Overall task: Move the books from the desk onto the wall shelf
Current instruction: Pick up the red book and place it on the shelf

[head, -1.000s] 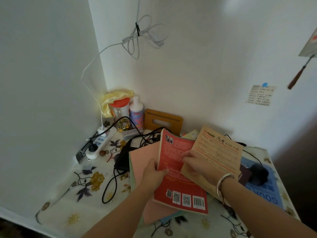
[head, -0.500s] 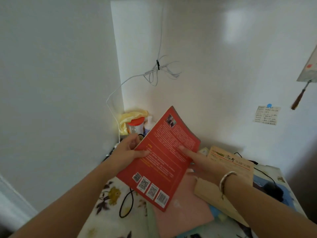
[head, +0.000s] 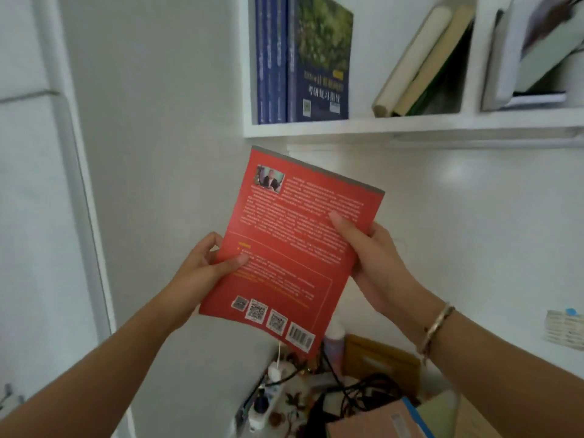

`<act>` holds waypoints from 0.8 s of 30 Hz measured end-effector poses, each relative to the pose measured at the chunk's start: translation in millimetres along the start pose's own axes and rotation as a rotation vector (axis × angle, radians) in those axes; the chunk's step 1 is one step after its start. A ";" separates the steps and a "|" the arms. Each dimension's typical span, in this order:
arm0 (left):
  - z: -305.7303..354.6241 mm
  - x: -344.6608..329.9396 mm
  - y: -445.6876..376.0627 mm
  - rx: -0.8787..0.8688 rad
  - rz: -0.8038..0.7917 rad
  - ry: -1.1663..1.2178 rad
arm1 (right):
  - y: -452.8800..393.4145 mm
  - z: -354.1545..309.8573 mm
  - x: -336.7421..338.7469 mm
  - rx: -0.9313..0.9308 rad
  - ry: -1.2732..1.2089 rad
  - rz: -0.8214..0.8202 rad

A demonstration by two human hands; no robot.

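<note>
I hold a red book [head: 294, 248] up in the air with its back cover facing me, barcodes at its lower edge. My left hand [head: 202, 270] grips its left edge and my right hand [head: 376, 263] grips its right edge. The book's top edge sits just below the white wall shelf [head: 410, 128]. On the shelf stand dark blue books [head: 300, 58] at the left, with beige books [head: 420, 61] leaning to their right. A pink book [head: 369, 422] lies on the desk at the bottom of the view.
A white divider [head: 471, 52] splits the shelf; more leaning books [head: 531, 58] fill the right compartment. Between the blue and beige books is a gap. Below are a power strip [head: 265, 403], black cables [head: 354, 390], a wooden holder [head: 382, 361] and a wall note [head: 565, 327].
Both hands have raised the red book from over the desk up towards the wall shelf. The view has tilted up, so the shelf shows and most of the desk has dropped out.
</note>
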State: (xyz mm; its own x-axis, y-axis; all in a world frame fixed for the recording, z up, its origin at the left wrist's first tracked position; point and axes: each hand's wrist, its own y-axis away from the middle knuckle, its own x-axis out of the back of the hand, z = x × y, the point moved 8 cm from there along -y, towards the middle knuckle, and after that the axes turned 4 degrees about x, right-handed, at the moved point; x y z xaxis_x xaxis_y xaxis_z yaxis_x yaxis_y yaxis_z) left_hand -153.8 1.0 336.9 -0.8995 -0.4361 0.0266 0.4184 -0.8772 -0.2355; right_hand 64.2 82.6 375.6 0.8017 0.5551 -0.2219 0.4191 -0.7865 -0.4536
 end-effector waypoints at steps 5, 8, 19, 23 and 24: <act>98.7 3.4 -11.9 -0.413 0.176 -0.347 | -39.8 -87.9 -30.2 0.224 -0.031 0.115; 144.2 -34.2 0.6 -0.688 0.106 -0.598 | -60.3 -123.7 -37.5 0.278 -0.125 0.196; 244.8 -68.2 -22.3 -0.996 0.468 -0.702 | -118.5 -233.7 -78.7 0.431 -0.267 0.209; 283.6 -56.5 -47.8 -0.983 0.423 -0.430 | -136.0 -254.4 -105.0 0.479 0.068 -0.176; 289.8 -52.7 -58.7 -0.959 0.399 -0.325 | -144.7 -244.7 -106.8 0.419 0.165 -0.231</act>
State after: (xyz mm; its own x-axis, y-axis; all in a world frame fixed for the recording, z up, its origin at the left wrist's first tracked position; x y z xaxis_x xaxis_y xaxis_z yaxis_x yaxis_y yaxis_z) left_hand -94.5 17.3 630.9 -0.5858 -0.8105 0.0026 0.2737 -0.2008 -0.9406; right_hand 22.3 71.0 676.1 0.7791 0.6250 0.0487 0.4130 -0.4534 -0.7898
